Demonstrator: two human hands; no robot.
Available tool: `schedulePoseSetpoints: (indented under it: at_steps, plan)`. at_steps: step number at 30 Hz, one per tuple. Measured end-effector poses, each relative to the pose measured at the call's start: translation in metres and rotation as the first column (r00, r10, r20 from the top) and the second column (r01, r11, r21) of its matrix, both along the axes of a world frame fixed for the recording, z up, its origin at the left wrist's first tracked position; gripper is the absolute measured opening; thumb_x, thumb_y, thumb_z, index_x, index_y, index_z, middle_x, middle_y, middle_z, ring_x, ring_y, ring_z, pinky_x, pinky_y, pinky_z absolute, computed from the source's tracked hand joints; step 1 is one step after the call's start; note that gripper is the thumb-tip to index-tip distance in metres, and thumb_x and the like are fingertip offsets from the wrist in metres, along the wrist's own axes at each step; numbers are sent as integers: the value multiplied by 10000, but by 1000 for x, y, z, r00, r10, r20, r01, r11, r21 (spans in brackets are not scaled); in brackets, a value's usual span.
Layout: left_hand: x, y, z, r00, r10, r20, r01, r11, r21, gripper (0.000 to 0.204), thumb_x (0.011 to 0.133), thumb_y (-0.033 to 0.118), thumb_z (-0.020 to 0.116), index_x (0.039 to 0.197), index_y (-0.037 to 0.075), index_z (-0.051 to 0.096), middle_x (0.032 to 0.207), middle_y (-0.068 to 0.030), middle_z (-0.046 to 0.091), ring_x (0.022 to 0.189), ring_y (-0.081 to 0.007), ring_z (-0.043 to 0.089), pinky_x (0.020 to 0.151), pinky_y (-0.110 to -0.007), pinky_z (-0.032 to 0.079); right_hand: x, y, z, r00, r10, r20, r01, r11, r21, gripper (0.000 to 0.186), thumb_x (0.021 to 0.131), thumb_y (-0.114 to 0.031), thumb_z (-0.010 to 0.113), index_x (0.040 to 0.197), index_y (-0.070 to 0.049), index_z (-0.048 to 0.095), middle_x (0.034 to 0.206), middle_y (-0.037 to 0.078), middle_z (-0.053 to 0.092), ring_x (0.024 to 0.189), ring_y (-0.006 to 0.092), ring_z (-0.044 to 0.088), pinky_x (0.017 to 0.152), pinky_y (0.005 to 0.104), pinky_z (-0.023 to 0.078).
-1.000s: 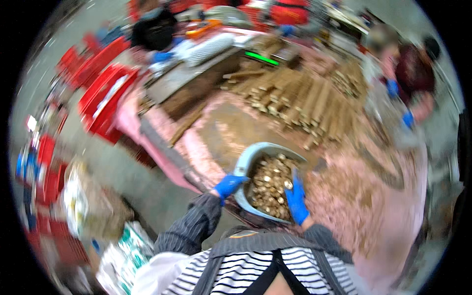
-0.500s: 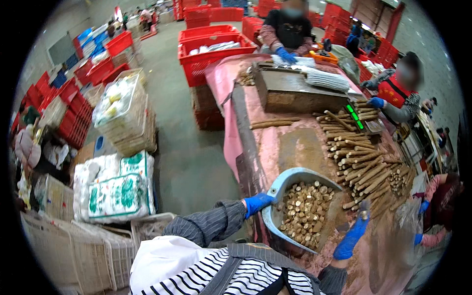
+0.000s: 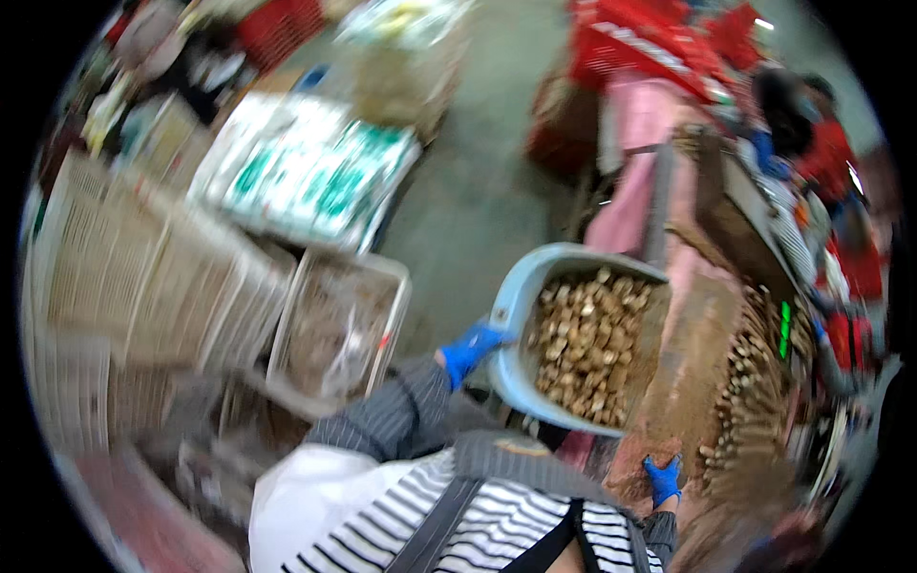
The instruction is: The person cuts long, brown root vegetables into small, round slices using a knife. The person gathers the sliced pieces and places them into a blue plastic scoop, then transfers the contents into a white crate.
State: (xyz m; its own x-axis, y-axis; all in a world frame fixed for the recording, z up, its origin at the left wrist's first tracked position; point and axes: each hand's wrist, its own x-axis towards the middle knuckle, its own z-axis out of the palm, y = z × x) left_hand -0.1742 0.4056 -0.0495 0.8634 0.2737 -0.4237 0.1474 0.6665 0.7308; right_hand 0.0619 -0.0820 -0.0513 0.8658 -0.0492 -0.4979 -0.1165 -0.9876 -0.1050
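Observation:
My left hand [image 3: 471, 353], in a blue glove, is closed on the back edge of a light blue dustpan [image 3: 509, 301]. Short brown root pieces [image 3: 585, 349] with pale cut ends fill much of the pan. Its front lip lies over the soiled pink-covered table [image 3: 688, 358], while its back overhangs the aisle. Just below the lip, my gloved right hand [image 3: 663, 479] is at the tabletop with thumb and fingers apart and nothing visible in it. Long brown roots [image 3: 755, 392] lie heaped to its right, blurred.
On the left, a white crate [image 3: 394, 325] holds clear plastic, beside tall pale crates [image 3: 105, 258] and white-green packages [image 3: 306, 172]. Red crates [image 3: 635, 43] stand beyond the table. A long metal box [image 3: 731, 205] and a green-lit display [image 3: 785, 329] are on the right, near several people.
My view has swung left. The loaded dustpan has shifted left off the table toward the aisle, in my left hand. My right hand has drawn back from the roots toward me.

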Motion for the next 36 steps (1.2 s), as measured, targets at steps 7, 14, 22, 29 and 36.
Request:
schedulePoseSetpoints:
  at_steps: [7,14,22,29,36]
  plan:
    - [-130,8,-51,855,444,-269,-484,869,-102,395,729,138,646,1081,-20,563,951,-149,623,837,-250,610,785,-359,490,13,-19,-10,984,180,11,-178,959,221,751,801,-292,667,1366,-3,267,1386,134,314,1214,247,374,992,347,342]
    - [-253,-22,-112,638,678,-366,-759,635,-146,375,730,167,633,1051,-16,572,950,-135,620,821,-246,602,762,-352,496,64,-70,-34,976,57,-210,-7,973,230,736,821,-362,626,1357,-3,271,1346,142,371,1168,232,416,946,359,376]
    - [-374,-19,-126,197,757,-623,-900,392,191,389,683,74,666,1034,-15,523,851,-135,587,713,-290,595,640,-395,522,74,-82,-44,978,-36,-207,43,999,31,793,834,-472,553,1394,-28,209,1395,125,321,1237,258,354,999,369,316]
    - [-410,68,-202,-7,692,-722,-685,523,507,784,744,19,623,1383,71,171,1222,-204,460,974,-354,553,801,-467,478,45,-56,-16,987,18,-161,-4,996,88,901,790,-567,569,1406,-31,187,1380,167,324,1185,283,409,948,382,374]
    - [-384,140,-208,-290,572,-767,25,806,592,726,676,149,708,1292,174,326,1193,-228,439,1060,-365,488,848,-463,474,63,-93,-39,978,-165,-124,197,927,320,898,805,-528,574,1400,6,164,1408,184,278,1235,286,364,980,377,349]
